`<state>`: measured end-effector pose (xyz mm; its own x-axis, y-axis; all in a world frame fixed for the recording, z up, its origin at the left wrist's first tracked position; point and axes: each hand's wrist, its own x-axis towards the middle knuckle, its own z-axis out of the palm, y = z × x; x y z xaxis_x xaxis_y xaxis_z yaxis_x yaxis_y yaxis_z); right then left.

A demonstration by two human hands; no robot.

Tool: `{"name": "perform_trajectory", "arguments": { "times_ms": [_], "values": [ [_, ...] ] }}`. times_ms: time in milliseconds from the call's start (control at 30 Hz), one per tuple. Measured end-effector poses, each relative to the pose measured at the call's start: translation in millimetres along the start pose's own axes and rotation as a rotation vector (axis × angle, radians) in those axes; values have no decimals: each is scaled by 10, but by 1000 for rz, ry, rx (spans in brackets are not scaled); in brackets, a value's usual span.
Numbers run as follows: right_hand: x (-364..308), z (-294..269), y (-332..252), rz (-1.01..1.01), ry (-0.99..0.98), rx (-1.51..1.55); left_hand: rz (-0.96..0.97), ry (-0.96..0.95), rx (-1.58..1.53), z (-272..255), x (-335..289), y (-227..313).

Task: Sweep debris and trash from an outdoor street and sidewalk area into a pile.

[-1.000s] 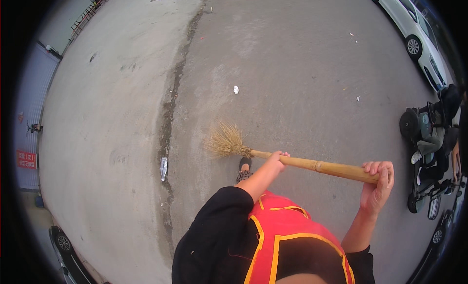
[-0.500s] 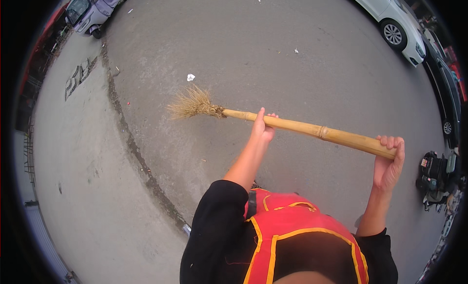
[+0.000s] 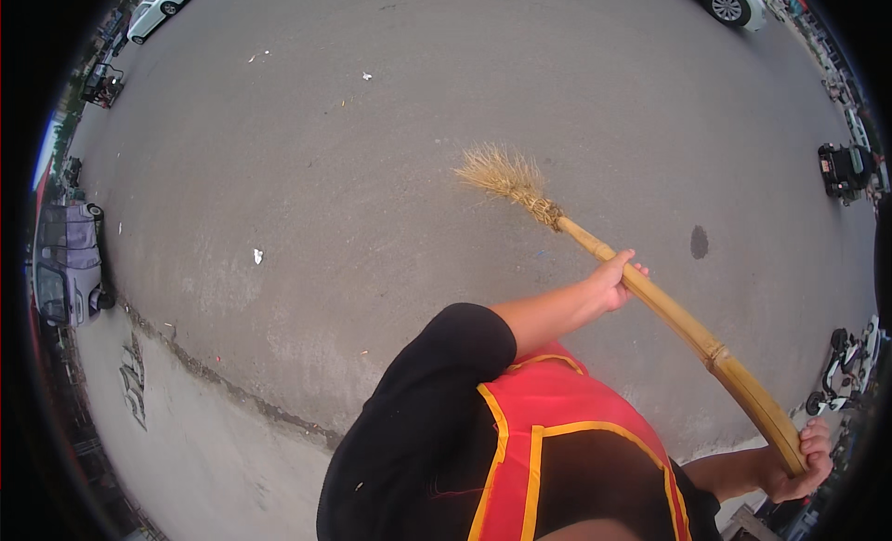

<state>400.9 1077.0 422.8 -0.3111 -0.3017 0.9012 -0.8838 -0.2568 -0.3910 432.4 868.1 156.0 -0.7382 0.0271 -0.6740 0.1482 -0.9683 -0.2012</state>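
A broom with a thick bamboo handle (image 3: 683,323) slants across the view, from the lower right up to its straw bristles (image 3: 506,174) near the middle. Partway along the handle, close to the bristle end, my left hand (image 3: 613,279) grips it, thumb laid along the top. My right hand (image 3: 804,462) is wrapped round the butt end at the lower right. The bristles fan out over the grey asphalt; whether they touch it I cannot tell. Black sleeves and a red vest (image 3: 576,402) with yellow trim cover my arms and body.
White scraps of litter (image 3: 258,256) lie on the road. A pale pavement strip (image 3: 204,448) runs along the lower left. A lilac three-wheeler (image 3: 70,262) stands at the left, a white car (image 3: 729,6) at the upper right, and a scooter (image 3: 841,364) at the right.
My view has turned to the right, so vehicles and litter sit elsewhere. The broom has swung, its bristles farther right and its butt end lower. Both hands keep their hold.
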Motion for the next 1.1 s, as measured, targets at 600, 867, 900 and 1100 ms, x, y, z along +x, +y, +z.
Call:
{"name": "perform_trajectory", "arguments": {
  "times_ms": [600,867,900,1100],
  "values": [
    [-1138,681,1002,444,-110,73,281,432,75,-1314,610,1094],
    [-1077,2012,1322,635,-749,-98,621,537,-115,-1599,-215,2767],
    [-894,2137,1219,607,-1004,-285,611,482,-95,-1543,-237,2909],
    [-331,2993,655,712,-1626,-500,555,119,-30,-867,-169,3693]
  ]
}}
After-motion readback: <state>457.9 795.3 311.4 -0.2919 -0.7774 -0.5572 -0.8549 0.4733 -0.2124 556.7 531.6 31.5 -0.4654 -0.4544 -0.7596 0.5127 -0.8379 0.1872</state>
